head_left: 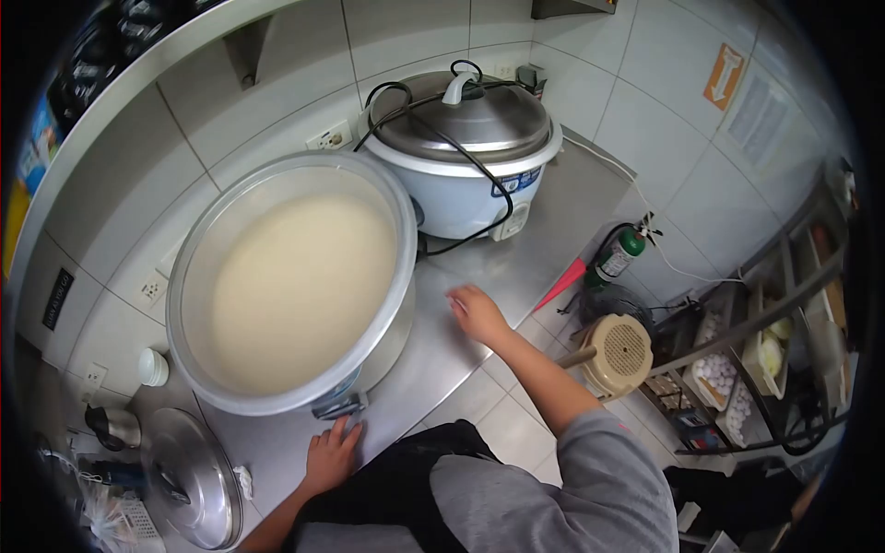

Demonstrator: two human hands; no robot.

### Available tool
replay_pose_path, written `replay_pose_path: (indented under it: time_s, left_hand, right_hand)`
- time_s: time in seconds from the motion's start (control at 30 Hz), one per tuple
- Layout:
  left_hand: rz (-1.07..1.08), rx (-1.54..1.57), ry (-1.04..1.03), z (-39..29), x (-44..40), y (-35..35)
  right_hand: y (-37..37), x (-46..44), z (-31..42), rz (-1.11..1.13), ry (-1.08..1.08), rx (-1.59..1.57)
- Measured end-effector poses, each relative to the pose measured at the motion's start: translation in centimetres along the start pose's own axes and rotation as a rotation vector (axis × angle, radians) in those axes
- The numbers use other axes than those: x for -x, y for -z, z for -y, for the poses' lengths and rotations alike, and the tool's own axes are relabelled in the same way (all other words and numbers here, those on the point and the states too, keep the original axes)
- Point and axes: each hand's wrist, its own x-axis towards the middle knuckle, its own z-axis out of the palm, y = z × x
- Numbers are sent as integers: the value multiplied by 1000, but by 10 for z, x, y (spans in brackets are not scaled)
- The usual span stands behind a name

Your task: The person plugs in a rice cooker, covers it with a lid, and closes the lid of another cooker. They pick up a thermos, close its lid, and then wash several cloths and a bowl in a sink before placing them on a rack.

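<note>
A large rice cooker (198,396) stands lidless on the steel counter, filled high with cloudy, pale liquid (304,286). At its front base is a dark switch panel (339,405). My left hand (333,456) is just below that panel, fingers stretched towards it; whether the fingertips touch it I cannot tell. To the right of the cooker, my right hand (479,315) hovers over the counter with its fingers loosely curled in and nothing visible in them. Behind, a second rice cooker (442,198) has its metal lid (415,115) on, with a black cord (479,170) draped over it.
A loose metal lid (189,479) lies on the left, near a kettle (115,426) and white cups (152,367). The steel counter (452,355) ends at my body. On the right are a beige stool (616,358), a green cylinder (622,253) and a rack with eggs (717,376).
</note>
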Motion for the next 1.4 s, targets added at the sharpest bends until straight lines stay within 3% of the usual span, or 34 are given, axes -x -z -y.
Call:
replay_pose_path:
  time_s: [0.1,0.23,0.27,0.33,0.4,0.47,0.53,0.6,0.67,0.7,0.77,0.8,0.9,0.97,1.03,1.07,1.17,1.27,1.33,1.4]
  left_hand:
    - [105,85,149,-15,-2,10]
    - [-102,361,328,-21,-4,22]
    - [-215,445,471,-24,-5,27]
    - [-390,551,704,-33,-5,42]
    - [-473,606,769,-28,-2,52]
    - [-580,646,825,-24,12,49]
    - [-725,657,837,-9,22,48]
    - [-806,719,874,4,32,47]
    - [-960,976,1185,16,29,68]
    - [-956,985,1179,25,26,78]
    - [-1264,1256,1281,48,17,97]
    - [-1247,1269,1277,65,16,106]
    - [-1236,1492,1156,101,-4,133]
    - [-852,1662,862,107,-28,152]
    - [-817,1768,859,129,-29,137]
    - [-795,1638,897,129,-31,135]
    - [-775,1503,989,133,-34,133]
    - [-802,1521,1037,131,-35,133]
    - [-793,1518,1036,128,-38,139]
    - [-769,1515,1049,119,-44,145]
  right_hand:
    - [-29,-74,-20,50,88,135]
    - [-67,-103,-36,103,78,277]
    - [-70,-105,-39,216,34,348]
    - [-71,-98,-46,51,104,496]
    - [-50,-104,-56,-18,6,612]
    - [-41,-86,-79,104,-49,689]
    - [-5,-80,-77,249,-41,629]
    - [34,-56,-68,216,66,574]
    - [81,-28,-59,312,67,608]
    - [106,-12,-57,279,87,635]
    - [149,17,-53,204,15,690]
    - [168,30,-55,50,122,703]
    - [212,43,-30,-101,64,694]
    - [227,40,-12,-183,28,753]
    - [230,30,0,-271,29,786]
    - [227,25,4,-300,35,770]
    - [197,9,-9,-238,0,796]
    - [142,-13,-26,52,-319,702]
    - [86,-38,-37,166,-302,684]
    - [37,-68,-21,173,-129,396]
